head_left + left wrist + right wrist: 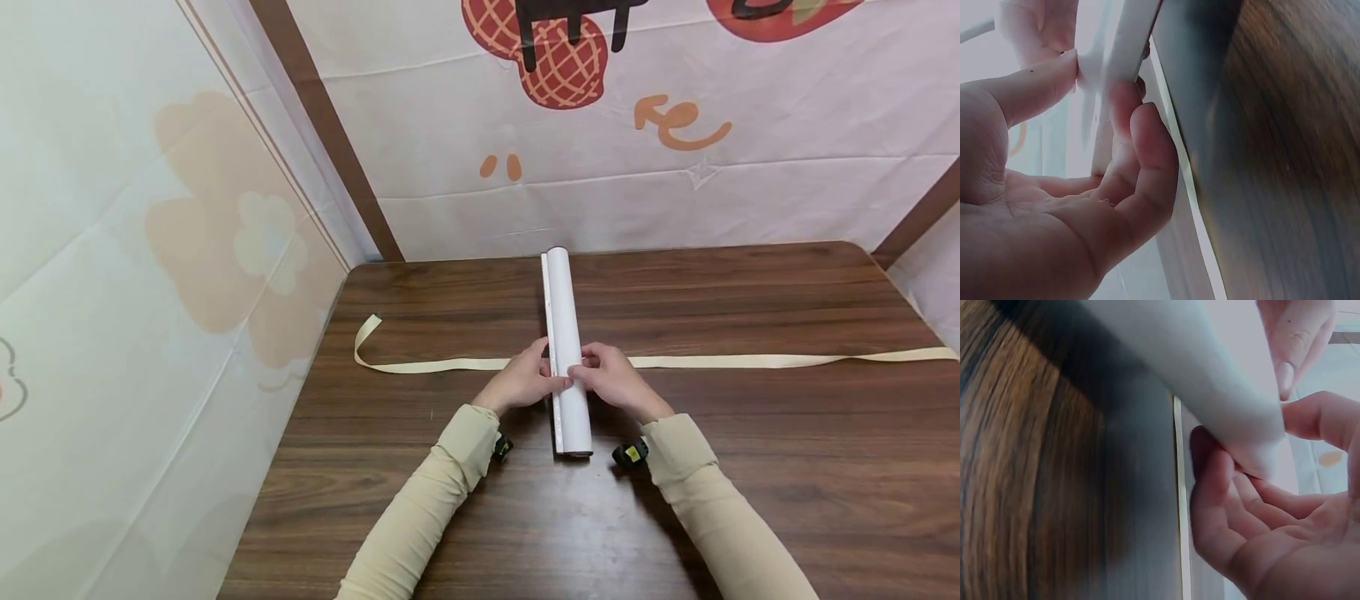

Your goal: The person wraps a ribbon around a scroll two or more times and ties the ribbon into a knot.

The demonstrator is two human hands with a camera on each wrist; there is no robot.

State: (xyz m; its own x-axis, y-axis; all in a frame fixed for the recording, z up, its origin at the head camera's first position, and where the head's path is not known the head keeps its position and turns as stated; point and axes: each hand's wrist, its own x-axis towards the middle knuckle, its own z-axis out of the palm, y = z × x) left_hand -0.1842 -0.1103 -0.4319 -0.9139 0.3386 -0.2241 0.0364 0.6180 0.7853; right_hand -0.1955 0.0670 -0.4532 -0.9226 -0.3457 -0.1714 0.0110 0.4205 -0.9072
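A long white roll (564, 308), like a rolled-up sheet with a flat strip along its left edge, points away from me over the table. My left hand (525, 379) grips its left side, thumb on top and fingers curled under, as the left wrist view shows. On the other side my right hand (615, 379) holds the roll (1210, 369) the same way, its thumb close to the left thumb. A cream ribbon (720, 361) runs crosswise under the roll, and the roll hides its middle.
The dark wooden table (390, 467) meets a printed cloth wall (442, 225) at the back and another on the left. The ribbon's left end curls up, while its right end reaches the table's right edge. Small black devices sit at both wrists.
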